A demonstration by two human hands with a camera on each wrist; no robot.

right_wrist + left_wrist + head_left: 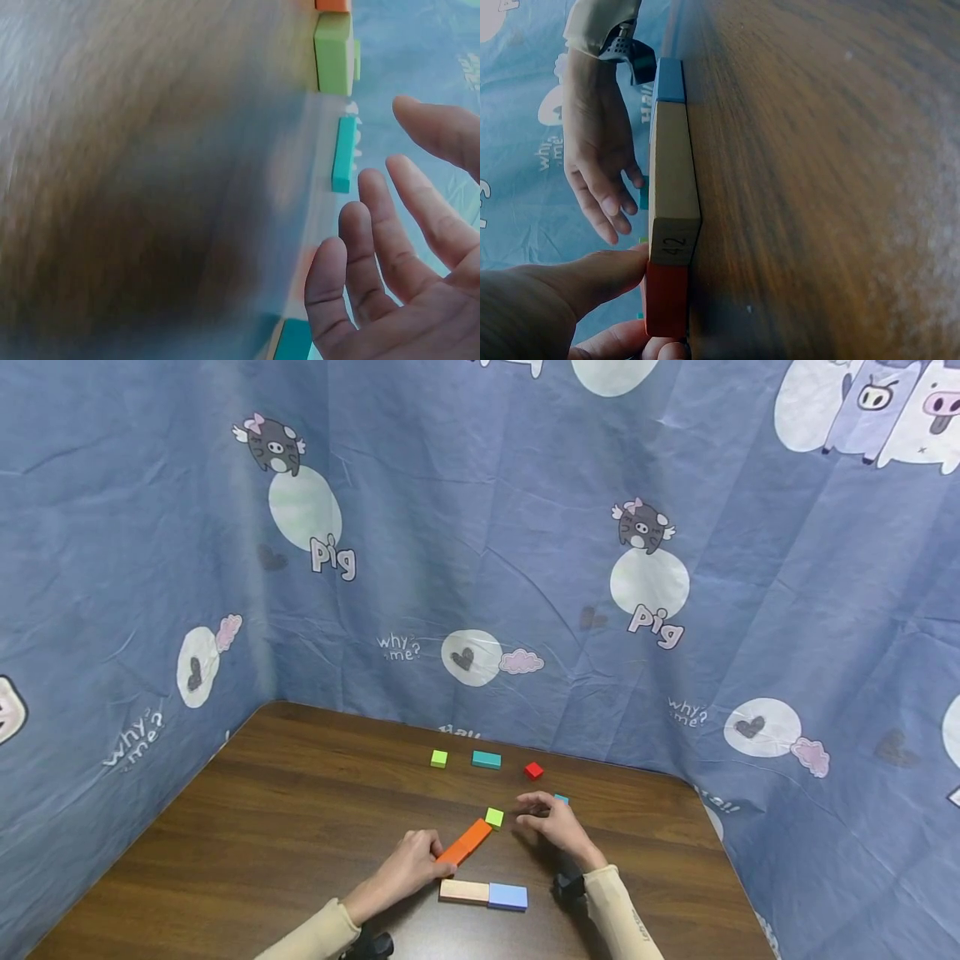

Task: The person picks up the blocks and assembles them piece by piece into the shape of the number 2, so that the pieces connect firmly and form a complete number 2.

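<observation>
My left hand pinches the near end of an orange block row that lies slanted on the table, thumb on one side and fingers on the other. A faint seam suggests two orange blocks end to end. At their far end sits a light green cube. In the left wrist view, thumb and fingers bracket the orange block, beyond a wooden block marked 42. My right hand hovers right of the green cube, fingers spread and holding nothing. It partly hides a small blue block.
Nearer the front, a pale wooden block and a blue block lie end to end. Toward the back stand another green cube, a teal block and a red block. A patterned blue curtain surrounds the brown table.
</observation>
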